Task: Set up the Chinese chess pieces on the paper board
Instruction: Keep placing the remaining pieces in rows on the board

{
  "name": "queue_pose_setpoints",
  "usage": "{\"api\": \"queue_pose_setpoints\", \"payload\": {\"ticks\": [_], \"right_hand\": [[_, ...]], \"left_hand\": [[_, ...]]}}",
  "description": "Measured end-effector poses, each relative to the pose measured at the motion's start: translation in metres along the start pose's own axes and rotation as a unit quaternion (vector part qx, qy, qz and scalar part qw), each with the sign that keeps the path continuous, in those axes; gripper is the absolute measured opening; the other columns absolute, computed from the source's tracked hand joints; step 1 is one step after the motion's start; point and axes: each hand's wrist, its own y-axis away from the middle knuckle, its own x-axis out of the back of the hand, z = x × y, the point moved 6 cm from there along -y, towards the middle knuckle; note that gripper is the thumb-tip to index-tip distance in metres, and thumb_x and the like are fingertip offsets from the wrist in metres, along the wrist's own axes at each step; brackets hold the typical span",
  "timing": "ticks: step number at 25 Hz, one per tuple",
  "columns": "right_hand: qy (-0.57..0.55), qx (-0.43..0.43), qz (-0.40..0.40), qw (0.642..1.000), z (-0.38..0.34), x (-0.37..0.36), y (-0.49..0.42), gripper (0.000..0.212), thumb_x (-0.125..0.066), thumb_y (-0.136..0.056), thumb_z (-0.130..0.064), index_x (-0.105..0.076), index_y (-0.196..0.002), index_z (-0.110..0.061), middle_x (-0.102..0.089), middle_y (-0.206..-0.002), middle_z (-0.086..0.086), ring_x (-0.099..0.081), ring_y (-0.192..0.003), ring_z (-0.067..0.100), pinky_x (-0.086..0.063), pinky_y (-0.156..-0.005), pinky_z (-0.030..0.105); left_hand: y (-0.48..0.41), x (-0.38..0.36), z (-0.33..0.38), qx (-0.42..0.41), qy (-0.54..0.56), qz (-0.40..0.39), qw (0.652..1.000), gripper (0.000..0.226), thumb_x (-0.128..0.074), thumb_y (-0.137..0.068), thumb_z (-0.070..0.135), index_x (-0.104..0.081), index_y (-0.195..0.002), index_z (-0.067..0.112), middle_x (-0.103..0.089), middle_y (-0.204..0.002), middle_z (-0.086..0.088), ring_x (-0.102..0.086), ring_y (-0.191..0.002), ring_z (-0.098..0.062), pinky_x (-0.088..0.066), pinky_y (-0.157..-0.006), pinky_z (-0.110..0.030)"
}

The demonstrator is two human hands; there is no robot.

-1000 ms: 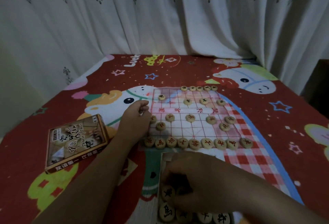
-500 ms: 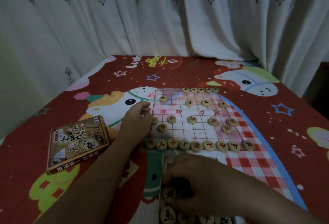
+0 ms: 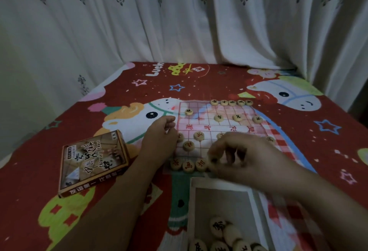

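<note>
**Chess piece held over a half-set paper board**

A paper board (image 3: 201,119) with a red grid is laid on a red cartoon-printed blanket (image 3: 298,151), just beyond the middle of it. A white curtain (image 3: 179,21) is hung behind the blanket's far edge.

The right hand (image 3: 246,157) is held over the board's near row. A round chess piece (image 3: 213,160) with a dark mark is pinched in its curled fingers (image 3: 221,151).

The left hand (image 3: 160,138) is rested at the board's left edge with its fingers curled in. Whether anything is held there cannot be told.

A row of five pieces (image 3: 232,102) is lined along the board's far edge. Three red-marked pieces (image 3: 186,165) are seen along its near edge, beside the pinched piece, and others are scattered between.

An open white tray (image 3: 192,201) is placed at the blanket's near edge, with spare pieces (image 3: 218,227) heaped inside. A printed brown box (image 3: 93,161) is set towards the blanket's left edge.
</note>
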Motion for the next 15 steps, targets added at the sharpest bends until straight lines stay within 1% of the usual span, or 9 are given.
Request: {"api": "queue_pose_setpoints", "payload": {"ticks": [2,3,4,6,10,11,13,14,15], "right_hand": [[-0.025,-0.040,0.060,0.997,0.020,0.012,-0.031,0.012,-0.075,-0.086,-0.025,-0.068,-0.094,-0.032,-0.067,-0.082,-0.016,-0.059,-0.064,-0.003,-0.048,-0.055,0.014],[-0.022,-0.055,0.079,0.995,0.031,0.015,-0.049,0.010,-0.074,-0.086,-0.023,-0.069,-0.093,-0.029,-0.069,-0.083,-0.010,-0.061,-0.063,-0.002,-0.048,-0.054,0.014],[-0.017,-0.065,0.094,0.993,0.040,0.017,-0.067,0.009,-0.074,-0.086,-0.022,-0.069,-0.093,-0.025,-0.070,-0.085,-0.005,-0.063,-0.065,0.000,-0.050,-0.055,0.015],[-0.006,-0.071,0.123,0.990,0.052,0.020,-0.107,0.012,-0.075,-0.086,-0.023,-0.069,-0.094,-0.018,-0.071,-0.088,0.002,-0.066,-0.073,0.014,-0.054,-0.062,0.026],[0.032,-0.066,0.152,0.986,0.059,0.016,-0.178,0.014,-0.076,-0.084,-0.020,-0.069,-0.092,-0.011,-0.068,-0.084,0.001,-0.063,-0.076,0.015,-0.054,-0.072,0.036],[0.038,-0.072,0.146,0.986,0.060,0.013,-0.193,0.013,-0.074,-0.085,-0.019,-0.068,-0.094,-0.011,-0.068,-0.085,0.001,-0.063,-0.075,0.015,-0.055,-0.070,0.036],[0.064,-0.086,0.130,0.986,0.064,0.006,-0.218,0.006,-0.068,-0.089,-0.015,-0.068,-0.094,-0.012,-0.068,-0.085,0.002,-0.065,-0.073,0.015,-0.052,-0.061,0.029],[0.078,-0.090,0.124,0.985,0.065,0.003,-0.228,0.002,-0.065,-0.090,-0.013,-0.067,-0.090,-0.012,-0.068,-0.084,0.003,-0.066,-0.074,0.016,-0.051,-0.061,0.027],[0.089,-0.095,0.121,0.984,0.067,0.000,-0.237,0.007,-0.062,-0.091,-0.011,-0.067,-0.086,-0.012,-0.069,-0.085,0.004,-0.068,-0.078,0.020,-0.053,-0.065,0.028]], "left_hand": [[-0.001,0.000,-0.001,-0.001,-0.002,-0.005,1.000,0.039,-0.047,-0.093,0.011,-0.055,-0.130,0.018,-0.059,-0.118,0.005,-0.057,-0.107,-0.013,-0.050,-0.086,-0.027],[-0.001,-0.001,-0.001,0.001,0.002,-0.007,1.000,0.039,-0.048,-0.093,0.011,-0.055,-0.130,0.020,-0.060,-0.118,0.005,-0.059,-0.106,-0.015,-0.052,-0.090,-0.035],[-0.001,-0.001,-0.002,0.005,0.008,-0.007,1.000,0.039,-0.048,-0.092,0.012,-0.055,-0.130,0.021,-0.060,-0.118,0.005,-0.061,-0.105,-0.016,-0.053,-0.091,-0.041],[-0.002,-0.002,-0.004,0.012,0.017,-0.009,1.000,0.039,-0.049,-0.092,0.013,-0.054,-0.130,0.022,-0.060,-0.118,0.006,-0.063,-0.104,-0.016,-0.054,-0.090,-0.046],[-0.001,-0.002,-0.004,0.023,0.025,-0.010,0.999,0.038,-0.049,-0.092,0.016,-0.054,-0.129,0.024,-0.061,-0.120,0.007,-0.063,-0.103,-0.015,-0.056,-0.086,-0.048],[-0.001,-0.002,-0.004,0.024,0.023,-0.007,0.999,0.038,-0.049,-0.093,0.016,-0.054,-0.129,0.025,-0.061,-0.120,0.008,-0.063,-0.102,-0.014,-0.056,-0.085,-0.046],[-0.002,-0.001,-0.003,0.028,0.021,-0.004,0.999,0.037,-0.049,-0.094,0.016,-0.054,-0.129,0.025,-0.061,-0.121,0.009,-0.063,-0.099,-0.011,-0.057,-0.084,-0.043],[-0.002,-0.001,-0.003,0.030,0.022,-0.004,0.999,0.038,-0.049,-0.094,0.015,-0.053,-0.130,0.025,-0.060,-0.121,0.009,-0.063,-0.098,-0.009,-0.057,-0.084,-0.042],[-0.003,-0.001,-0.003,0.032,0.023,-0.005,0.999,0.038,-0.048,-0.094,0.015,-0.052,-0.131,0.025,-0.059,-0.123,0.010,-0.062,-0.099,-0.008,-0.057,-0.085,-0.041]]}}
